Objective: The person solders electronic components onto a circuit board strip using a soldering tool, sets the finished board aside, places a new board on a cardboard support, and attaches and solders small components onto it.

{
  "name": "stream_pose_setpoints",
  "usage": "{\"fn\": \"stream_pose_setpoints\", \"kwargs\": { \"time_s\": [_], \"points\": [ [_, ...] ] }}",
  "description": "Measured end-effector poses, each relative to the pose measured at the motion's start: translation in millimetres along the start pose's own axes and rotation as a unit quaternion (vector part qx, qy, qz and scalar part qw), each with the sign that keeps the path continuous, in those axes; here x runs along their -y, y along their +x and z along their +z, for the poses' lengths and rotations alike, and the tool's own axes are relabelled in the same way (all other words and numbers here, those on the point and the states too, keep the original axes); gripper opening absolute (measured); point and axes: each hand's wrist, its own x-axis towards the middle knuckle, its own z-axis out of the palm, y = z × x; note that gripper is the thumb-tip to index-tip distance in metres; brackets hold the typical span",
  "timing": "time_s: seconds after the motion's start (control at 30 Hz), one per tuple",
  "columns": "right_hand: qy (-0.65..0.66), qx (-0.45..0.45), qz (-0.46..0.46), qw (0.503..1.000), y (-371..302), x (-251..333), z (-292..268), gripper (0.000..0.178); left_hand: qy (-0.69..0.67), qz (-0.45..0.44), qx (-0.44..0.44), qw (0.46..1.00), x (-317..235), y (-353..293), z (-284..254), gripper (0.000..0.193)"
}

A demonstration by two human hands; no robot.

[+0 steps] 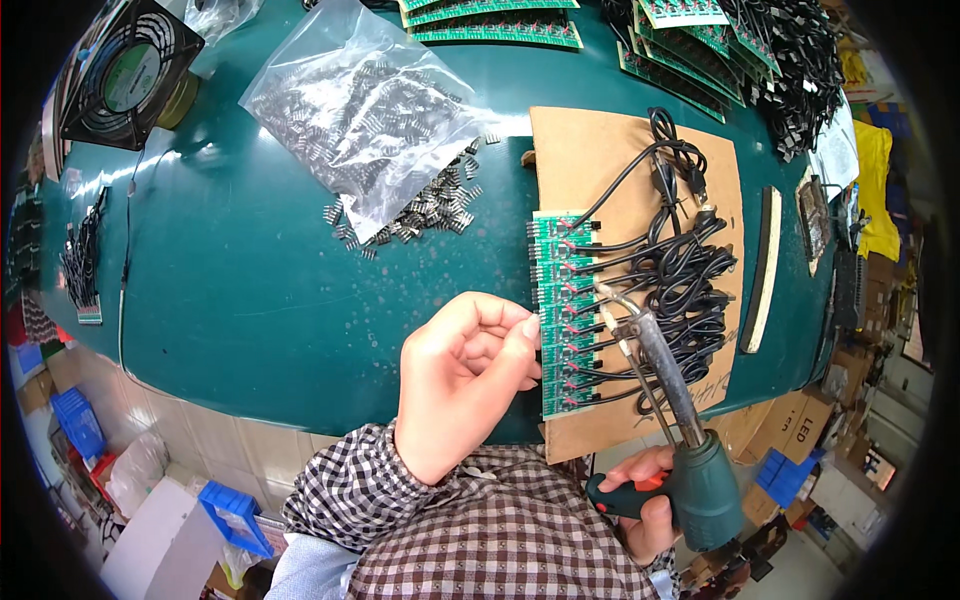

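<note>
My right hand (645, 500) is wrapped round the handle of a dark green soldering gun (706, 490) with a red trigger. Its long metal barrel points up and left, with the tip over the right part of a green circuit board panel (567, 340); whether it touches cannot be told. A thin feed tube runs alongside the barrel. My left hand (465, 380) is closed in a pinch at the panel's left edge; whatever its fingertips hold is hidden. Black cables (690, 270) run rightward from the panel in coils. Panel and cables lie on a cardboard sheet (580, 150).
A clear plastic bag (350, 110) of small pin connectors lies on the green table, with loose connectors (440, 205) spilled beside it. Stacked boards (490, 25) and a black cable heap (800, 70) sit at the back. A fan (130, 75) stands far left; a curved strip (765, 270) lies right.
</note>
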Motion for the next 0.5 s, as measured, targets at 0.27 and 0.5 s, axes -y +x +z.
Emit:
{"fn": "stream_pose_setpoints", "kwargs": {
  "time_s": [0.27,0.5],
  "points": [
    [-0.060,-0.005,0.041,0.997,-6.4,1.3,-1.6,0.060,-0.011,0.001,0.003,1.000,1.9,1.4,-0.3,0.011],
    [-0.068,-0.018,0.093,0.993,-10.4,-0.2,-4.4,0.061,-0.010,-0.001,0.008,1.000,0.5,2.1,-1.2,0.010]
  ]
}}
